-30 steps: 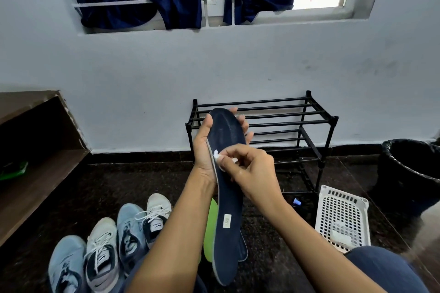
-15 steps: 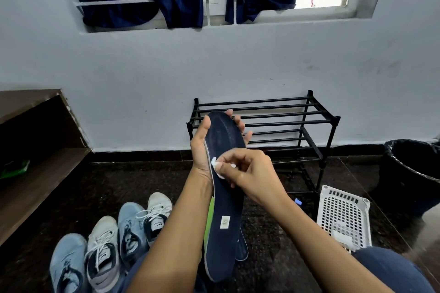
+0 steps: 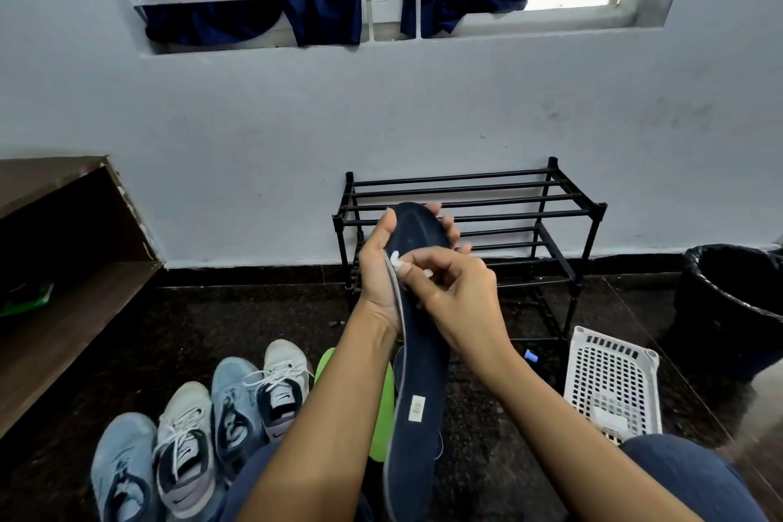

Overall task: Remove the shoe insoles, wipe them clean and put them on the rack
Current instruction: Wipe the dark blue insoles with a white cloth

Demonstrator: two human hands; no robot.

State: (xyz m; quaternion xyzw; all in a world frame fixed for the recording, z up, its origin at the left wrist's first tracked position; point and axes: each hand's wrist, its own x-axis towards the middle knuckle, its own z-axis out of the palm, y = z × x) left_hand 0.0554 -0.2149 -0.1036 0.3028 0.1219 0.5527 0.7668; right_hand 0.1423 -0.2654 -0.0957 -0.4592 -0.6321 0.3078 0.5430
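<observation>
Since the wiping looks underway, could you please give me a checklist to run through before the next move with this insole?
1. Left hand grips the navy insole: ok.
2. Right hand pinches the white wipe against the insole's upper part: ok.
3. Whole insole surface wiped clean: cannot tell.
4. Rack stands upright ahead: ok.
5. Green insole on the rack: not ok, it lies on the floor.
</observation>
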